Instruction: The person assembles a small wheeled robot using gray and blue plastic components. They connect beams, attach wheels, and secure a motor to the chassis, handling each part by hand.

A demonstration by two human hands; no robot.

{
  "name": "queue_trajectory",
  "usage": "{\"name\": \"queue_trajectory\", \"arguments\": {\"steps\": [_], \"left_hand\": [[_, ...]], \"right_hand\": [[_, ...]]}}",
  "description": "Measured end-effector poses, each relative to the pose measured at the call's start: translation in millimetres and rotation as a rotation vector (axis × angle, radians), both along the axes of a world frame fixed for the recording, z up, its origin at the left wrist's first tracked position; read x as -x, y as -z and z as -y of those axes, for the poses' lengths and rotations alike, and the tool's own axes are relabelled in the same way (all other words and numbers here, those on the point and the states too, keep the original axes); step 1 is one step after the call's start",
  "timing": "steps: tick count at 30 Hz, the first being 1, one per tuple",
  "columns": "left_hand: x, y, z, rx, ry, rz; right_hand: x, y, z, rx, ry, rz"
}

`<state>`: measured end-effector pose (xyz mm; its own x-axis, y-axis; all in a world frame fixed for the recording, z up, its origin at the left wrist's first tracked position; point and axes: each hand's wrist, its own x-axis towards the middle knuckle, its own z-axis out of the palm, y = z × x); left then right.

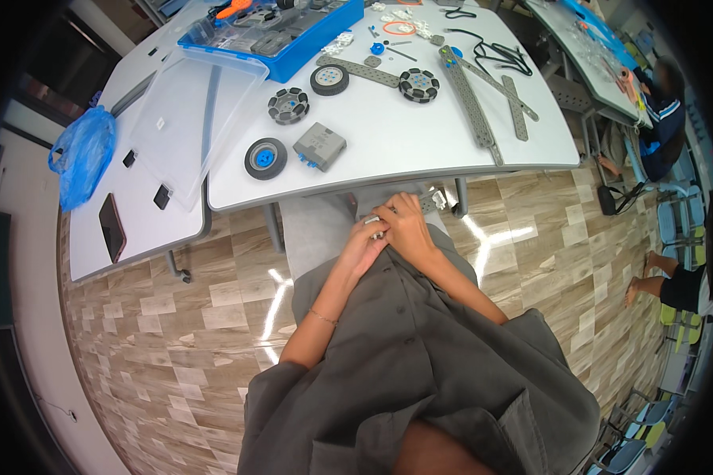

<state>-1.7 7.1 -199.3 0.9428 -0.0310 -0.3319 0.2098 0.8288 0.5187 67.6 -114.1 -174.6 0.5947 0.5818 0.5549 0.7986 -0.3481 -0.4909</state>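
Close together in front of my lap, both hands have their fingers bent inward. A grey perforated beam (428,203) sticks out past the right side of my right hand (409,228), and a white connector (440,199) sits at its end. My left hand (362,248) pinches a small white connector (375,228) beside the right fingertips. The fingers cover most of the parts, so how they join is hidden. On the table ahead lie a grey box-shaped motor (320,146), a tyred wheel (264,159), another tyred wheel (329,79) and two roller wheels (288,106).
A blue parts bin (309,49) stands at the far left, with its clear lid (184,119) nearer me. Long grey beams (469,99) and black cables (495,55) lie at the right. A phone (112,227) and blue plastic bag (87,154) are at the left. Other people sit right.
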Motion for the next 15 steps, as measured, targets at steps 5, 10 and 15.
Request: {"name": "queue_trajectory", "arguments": {"steps": [5,10,15], "left_hand": [[1,20,-1,0.062,-0.015,0.082],[2,34,-1,0.097,-0.078,-0.07],[0,23,-4,0.181,-0.024,0.009]], "right_hand": [[2,5,-2,0.021,0.02,0.002],[0,5,-3,0.07,0.015,-0.011],[-1,-4,3,0.057,-0.036,-0.047]]}}
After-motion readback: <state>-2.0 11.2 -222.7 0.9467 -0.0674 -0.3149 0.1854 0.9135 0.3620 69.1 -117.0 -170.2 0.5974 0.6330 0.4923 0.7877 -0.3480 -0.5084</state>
